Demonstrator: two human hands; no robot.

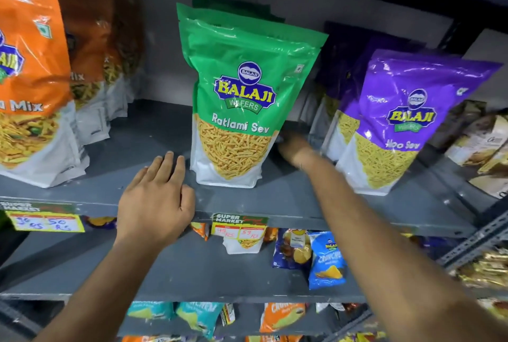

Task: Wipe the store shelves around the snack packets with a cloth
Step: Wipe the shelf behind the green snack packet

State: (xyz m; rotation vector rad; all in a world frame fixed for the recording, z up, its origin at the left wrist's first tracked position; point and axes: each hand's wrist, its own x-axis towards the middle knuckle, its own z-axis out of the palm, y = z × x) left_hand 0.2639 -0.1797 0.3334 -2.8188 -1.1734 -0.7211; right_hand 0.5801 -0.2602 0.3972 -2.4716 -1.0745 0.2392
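Note:
A green Ratlami Sev packet (236, 99) stands upright in the middle of the grey shelf (288, 198). My left hand (156, 198) lies flat on the shelf's front edge just left of that packet, fingers spread, holding nothing. My right hand (292, 147) reaches into the gap between the green packet and a purple Aloo Sev packet (398, 127). It is blurred and its fingertips are hidden behind the green packet. A small dark patch shows at its fingers; I cannot tell whether that is the cloth.
Orange Mix packets (30, 80) stand in a row at the left, and more purple packets behind the front one. Brown packets (483, 143) lie at the far right. Price labels (239, 227) hang on the shelf's front lip. Lower shelves hold small chip packets (327, 259).

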